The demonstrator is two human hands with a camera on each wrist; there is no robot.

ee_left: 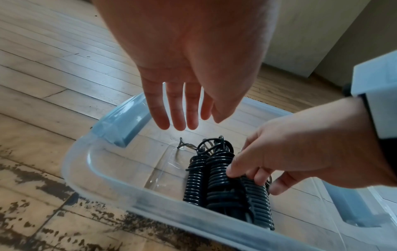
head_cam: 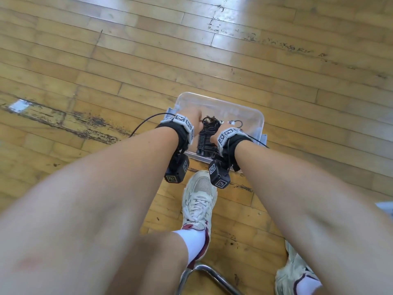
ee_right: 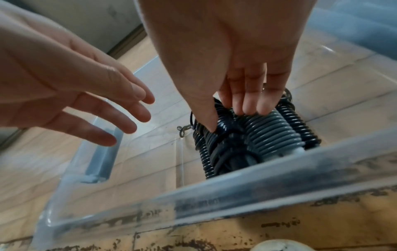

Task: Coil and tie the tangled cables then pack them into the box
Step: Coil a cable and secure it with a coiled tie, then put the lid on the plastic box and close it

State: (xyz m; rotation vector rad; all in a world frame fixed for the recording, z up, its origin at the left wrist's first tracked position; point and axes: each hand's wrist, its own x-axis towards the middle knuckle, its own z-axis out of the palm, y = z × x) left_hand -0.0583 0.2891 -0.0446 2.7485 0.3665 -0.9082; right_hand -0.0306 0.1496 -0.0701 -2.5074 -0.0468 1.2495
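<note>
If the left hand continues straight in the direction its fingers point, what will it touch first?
Probably the clear bottom of the box, left of the coiled cables. The left hand is open above it; depth is uncertain.

Looked like big indoor room, maybe gym or hall; could not tell for sure. Had old wood plank floor (head_cam: 148, 67), shiny in spots, with scratches and dark worn patches (head_cam: 70, 121). Had plain pale wall (ee_left: 311, 34) at floor edge. Showed metal chair leg (head_cam: 204, 271) near sneaker (head_cam: 198, 201).
</note>
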